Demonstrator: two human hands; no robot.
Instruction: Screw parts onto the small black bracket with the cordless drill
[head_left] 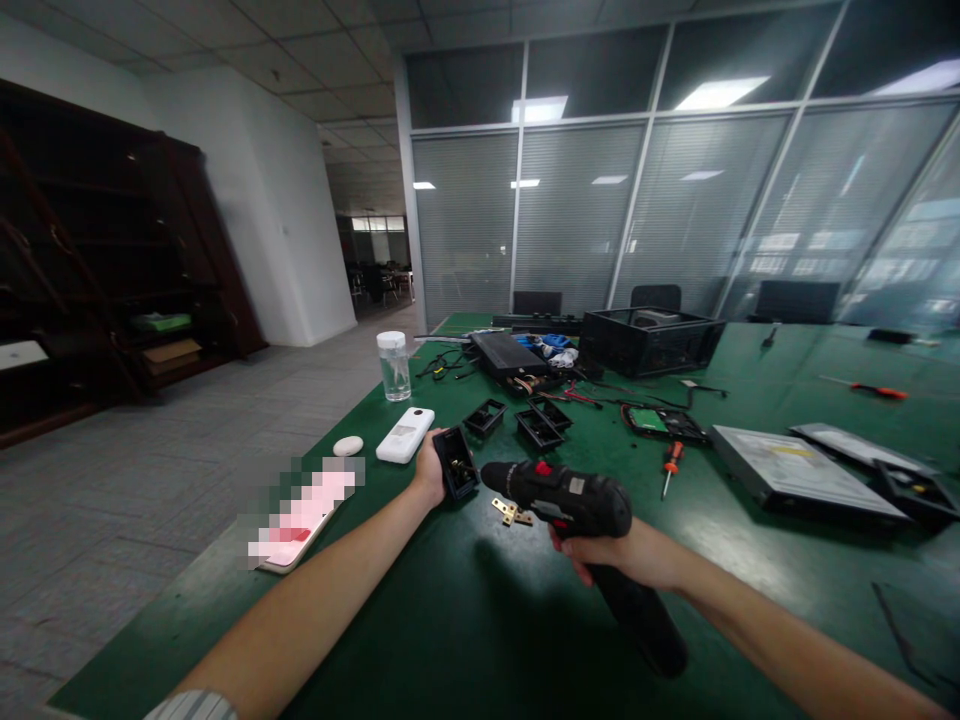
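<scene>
My left hand grips a small black rectangular box by its side, its open face tilted toward me with small brass-coloured parts inside. In my right hand is a black cordless drill with red buttons, its chuck pointing left at the box, a small gap apart. Several small brass-coloured metal pieces lie on the green table just below the chuck. Beyond the hands stand similar black open boxes, one alone and others grouped.
A white power bank, a round white case, a partly blurred phone and a lidded clear jar line the left. Rightward lie an orange screwdriver, an opened drive and a metal optical drive. A black computer case stands behind.
</scene>
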